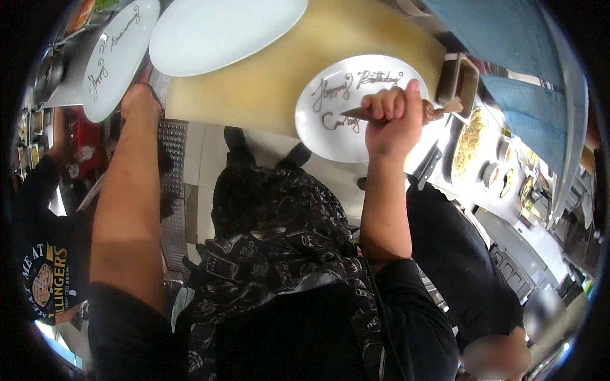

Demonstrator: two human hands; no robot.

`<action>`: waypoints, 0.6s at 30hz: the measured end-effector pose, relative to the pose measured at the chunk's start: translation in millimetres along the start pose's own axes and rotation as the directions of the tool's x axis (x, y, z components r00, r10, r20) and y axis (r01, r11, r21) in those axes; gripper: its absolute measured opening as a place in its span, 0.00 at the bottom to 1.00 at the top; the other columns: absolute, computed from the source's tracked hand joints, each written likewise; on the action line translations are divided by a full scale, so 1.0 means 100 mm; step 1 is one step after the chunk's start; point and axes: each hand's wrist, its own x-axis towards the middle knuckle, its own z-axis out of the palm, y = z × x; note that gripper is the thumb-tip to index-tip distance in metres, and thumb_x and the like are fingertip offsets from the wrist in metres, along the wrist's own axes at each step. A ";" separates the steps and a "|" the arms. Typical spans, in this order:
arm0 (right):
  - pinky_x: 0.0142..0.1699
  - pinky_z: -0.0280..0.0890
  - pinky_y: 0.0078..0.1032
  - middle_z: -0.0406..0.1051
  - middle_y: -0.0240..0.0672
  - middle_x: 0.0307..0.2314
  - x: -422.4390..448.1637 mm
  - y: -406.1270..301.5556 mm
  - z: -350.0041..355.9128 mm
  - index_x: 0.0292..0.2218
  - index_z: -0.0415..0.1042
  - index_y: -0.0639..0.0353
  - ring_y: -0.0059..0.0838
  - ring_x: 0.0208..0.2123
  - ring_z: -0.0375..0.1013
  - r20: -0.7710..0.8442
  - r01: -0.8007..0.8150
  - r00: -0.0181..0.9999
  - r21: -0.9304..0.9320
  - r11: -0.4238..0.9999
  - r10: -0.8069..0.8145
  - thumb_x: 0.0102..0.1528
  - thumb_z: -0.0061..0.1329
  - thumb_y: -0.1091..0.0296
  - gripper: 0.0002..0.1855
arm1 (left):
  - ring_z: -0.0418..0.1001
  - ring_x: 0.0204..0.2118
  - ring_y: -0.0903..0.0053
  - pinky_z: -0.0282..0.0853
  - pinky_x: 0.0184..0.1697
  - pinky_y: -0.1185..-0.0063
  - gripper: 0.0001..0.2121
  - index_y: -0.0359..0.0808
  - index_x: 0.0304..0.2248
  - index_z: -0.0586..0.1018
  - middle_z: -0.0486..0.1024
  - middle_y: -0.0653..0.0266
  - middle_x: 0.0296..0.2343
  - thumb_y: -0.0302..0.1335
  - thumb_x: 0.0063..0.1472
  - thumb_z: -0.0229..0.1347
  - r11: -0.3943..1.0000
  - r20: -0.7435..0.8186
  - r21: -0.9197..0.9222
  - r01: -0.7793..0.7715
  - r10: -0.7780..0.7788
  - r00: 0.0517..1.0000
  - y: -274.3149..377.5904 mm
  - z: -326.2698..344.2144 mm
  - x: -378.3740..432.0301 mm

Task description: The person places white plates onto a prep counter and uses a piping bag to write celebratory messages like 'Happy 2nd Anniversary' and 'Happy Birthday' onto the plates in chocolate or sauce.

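Note:
My right hand [393, 119] is closed around a small piping bag [431, 113] with brown filling. The bag's narrow tip points left, over a white oval plate [329, 138] that bears brown piped script in several words. Whether the tip touches the plate I cannot tell. My left hand [140, 101] rests at the counter's left edge, beside another oval plate [102, 97] that also carries brown script. Its fingers are partly hidden, so its grip is unclear. Between the hands, at the far side, lies a plain white oval plate [224, 35].
The plates rest around a yellowish cutting board [228, 97]. On the right are a metal pan [463, 88], a black-handled knife [429, 166] and a tray of noodle-like food [469, 147]. People in dark clothing stand close on both sides, one by a black sleeve [457, 252].

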 end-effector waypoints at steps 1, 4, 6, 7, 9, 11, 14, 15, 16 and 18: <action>0.33 0.63 0.34 0.51 0.26 0.13 0.00 -0.07 -0.07 0.17 0.52 0.48 0.26 0.19 0.56 -0.005 0.014 1.000 0.006 1.000 -0.014 0.68 0.46 0.54 0.29 | 0.76 0.48 0.67 0.81 0.47 0.72 0.21 0.17 0.55 0.70 0.74 0.51 0.54 0.18 0.64 0.56 1.000 -0.002 -0.010 -0.008 0.008 1.000 0.00 0.00 0.00; 0.36 0.62 0.32 0.53 0.24 0.14 -0.04 -0.38 -0.39 0.18 0.54 0.46 0.24 0.19 0.55 -0.004 -0.053 0.998 0.219 0.974 0.055 0.70 0.42 0.54 0.27 | 0.79 0.46 0.63 0.86 0.44 0.69 0.25 0.13 0.57 0.65 0.75 0.48 0.53 0.18 0.65 0.57 0.993 0.139 0.088 -0.076 0.064 0.988 0.01 0.05 -0.21; 0.34 0.62 0.34 0.52 0.24 0.16 -0.17 -0.64 -0.68 0.22 0.55 0.47 0.25 0.21 0.56 -0.057 -0.067 0.995 0.154 0.986 0.077 0.68 0.47 0.55 0.23 | 0.79 0.48 0.63 0.86 0.45 0.70 0.26 0.14 0.59 0.63 0.74 0.48 0.53 0.18 0.66 0.56 0.991 0.229 -0.125 0.045 -0.015 0.973 -0.05 0.17 -0.21; 0.34 0.62 0.34 0.52 0.24 0.17 -0.23 -0.76 -0.73 0.23 0.57 0.47 0.25 0.21 0.57 -0.068 -0.101 0.992 0.096 0.990 0.108 0.67 0.48 0.56 0.22 | 0.78 0.50 0.62 0.85 0.46 0.69 0.25 0.15 0.59 0.64 0.74 0.49 0.54 0.19 0.67 0.55 0.936 0.403 0.043 -0.350 0.304 0.863 -0.42 -0.01 0.49; 0.33 0.65 0.33 0.55 0.24 0.17 -0.22 -0.92 -0.88 0.25 0.60 0.48 0.24 0.21 0.60 -0.101 -0.191 0.977 -0.006 0.981 0.190 0.65 0.52 0.60 0.18 | 0.76 0.54 0.60 0.82 0.49 0.66 0.22 0.17 0.60 0.66 0.73 0.52 0.56 0.19 0.69 0.51 0.153 0.557 0.149 -0.977 0.803 0.211 -0.72 -0.71 1.72; 0.35 0.66 0.34 0.57 0.23 0.17 -0.30 -0.93 -1.32 0.30 0.65 0.50 0.24 0.21 0.61 -0.215 -0.230 0.956 -0.131 0.964 0.199 0.66 0.51 0.60 0.12 | 0.73 0.55 0.60 0.75 0.55 0.62 0.31 0.41 0.65 0.64 0.71 0.57 0.58 0.30 0.64 0.58 0.779 0.563 0.254 -0.573 0.363 0.742 -0.71 -0.49 1.51; 0.34 0.70 0.34 0.62 0.24 0.21 -0.48 -0.91 -1.60 0.41 0.67 0.55 0.22 0.24 0.65 -0.330 -0.273 0.926 -0.255 0.928 0.182 0.62 0.53 0.64 0.09 | 0.75 0.48 0.59 0.75 0.48 0.59 0.28 0.45 0.63 0.68 0.72 0.59 0.53 0.45 0.68 0.50 0.995 0.470 0.055 0.081 -0.097 0.877 -0.53 -0.33 0.77; 0.34 0.71 0.33 0.63 0.25 0.22 -0.56 -0.90 -1.76 0.47 0.68 0.58 0.22 0.25 0.66 -0.371 -0.265 0.917 -0.285 0.921 0.149 0.61 0.53 0.66 0.14 | 0.74 0.46 0.60 0.75 0.45 0.59 0.27 0.43 0.62 0.70 0.72 0.58 0.52 0.51 0.71 0.44 0.976 0.410 0.153 0.152 -0.203 0.889 -0.43 -0.25 0.38; 0.32 0.74 0.33 0.67 0.37 0.35 -0.52 -0.83 -1.92 0.58 0.63 0.63 0.28 0.27 0.70 -0.306 -0.236 0.944 -0.360 0.903 0.125 0.58 0.56 0.67 0.29 | 0.76 0.44 0.64 0.75 0.40 0.64 0.32 0.41 0.61 0.69 0.75 0.59 0.47 0.57 0.71 0.40 0.986 0.490 0.131 0.107 -0.159 0.857 -0.36 -0.44 0.28; 0.39 0.76 0.33 0.72 0.43 0.41 -0.41 -0.71 -2.09 0.61 0.61 0.65 0.32 0.36 0.76 -0.224 -0.194 0.971 -0.546 0.815 0.081 0.58 0.55 0.70 0.32 | 0.76 0.36 0.72 0.72 0.30 0.72 0.37 0.39 0.57 0.70 0.77 0.61 0.38 0.64 0.70 0.35 0.987 0.597 0.139 0.084 -0.151 0.788 -0.34 -0.75 -0.01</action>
